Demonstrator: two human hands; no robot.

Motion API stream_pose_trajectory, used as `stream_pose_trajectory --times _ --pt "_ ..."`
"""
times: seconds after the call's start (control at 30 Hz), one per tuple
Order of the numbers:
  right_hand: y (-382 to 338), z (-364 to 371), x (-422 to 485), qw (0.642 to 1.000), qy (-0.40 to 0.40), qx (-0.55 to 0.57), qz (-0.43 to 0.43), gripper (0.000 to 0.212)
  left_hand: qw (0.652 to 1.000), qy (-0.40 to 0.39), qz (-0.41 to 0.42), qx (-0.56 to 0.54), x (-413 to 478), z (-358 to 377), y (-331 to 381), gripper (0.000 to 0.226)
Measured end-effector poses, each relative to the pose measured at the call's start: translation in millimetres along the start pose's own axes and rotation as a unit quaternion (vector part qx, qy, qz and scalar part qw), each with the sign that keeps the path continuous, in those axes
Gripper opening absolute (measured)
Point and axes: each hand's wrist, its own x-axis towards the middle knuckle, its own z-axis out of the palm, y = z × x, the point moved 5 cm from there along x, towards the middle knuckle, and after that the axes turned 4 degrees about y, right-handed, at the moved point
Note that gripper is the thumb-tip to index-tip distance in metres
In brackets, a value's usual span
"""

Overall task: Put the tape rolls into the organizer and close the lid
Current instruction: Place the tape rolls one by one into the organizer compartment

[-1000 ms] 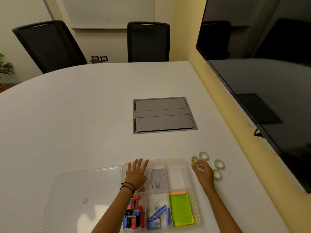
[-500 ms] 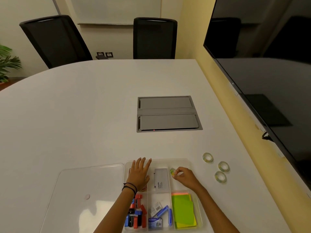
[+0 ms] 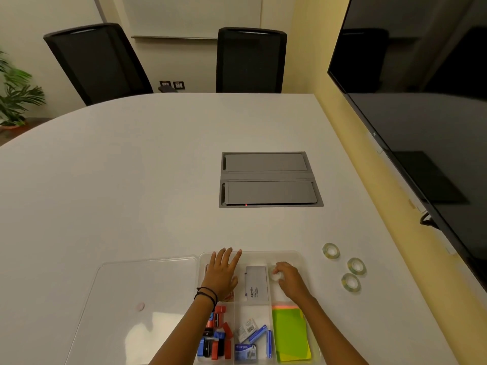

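Note:
A clear plastic organizer (image 3: 300, 255) lies near the table's front edge, its compartments holding stationery. My right hand (image 3: 288, 280) is down in the far right compartment, fingers closed around a tape roll (image 3: 274, 275) that looks pale under them. My left hand (image 3: 221, 272) rests flat, fingers spread, on the organizer's far left compartment. Three more clear greenish tape rolls lie on the table to the right: one (image 3: 330, 250), one (image 3: 356, 266) and one (image 3: 350, 282). The clear lid (image 3: 147, 293) lies flat to the left of the organizer.
A grey cable hatch (image 3: 270, 179) is set in the white table beyond the organizer. A large dark screen (image 3: 421, 101) hangs along the right wall. Two black chairs (image 3: 251, 59) stand at the far edge, and a plant (image 3: 14, 98) at far left.
My right hand picked a tape roll from the group on the right, carried it left over the organizer and lowered it into the far right compartment. My left hand stayed put.

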Motion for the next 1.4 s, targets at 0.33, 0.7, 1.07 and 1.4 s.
stream_pose_trajectory --times 0.33,0.7,1.07,1.4 --pt "-8.1 -39.2 -0.1 0.983 0.02 0.183 0.001 0.026 1.0 0.004 0.0 -0.009 -0.2 0.0 -0.8 0.066" --pt "67.1 -114.1 15.0 0.897 0.236 0.336 0.161 0.023 0.999 0.007 -0.004 -0.031 2.8 1.6 -2.0 0.067" --pt "89.8 -108.2 19.4 0.961 0.136 0.152 0.188 0.054 0.997 0.037 -0.005 -0.062 1.5 1.5 -1.3 0.065" --pt "93.8 -82.7 -6.6 0.987 0.088 0.015 0.134 0.049 0.997 0.037 -0.011 -0.068 -0.7 4.4 -4.1 0.067"
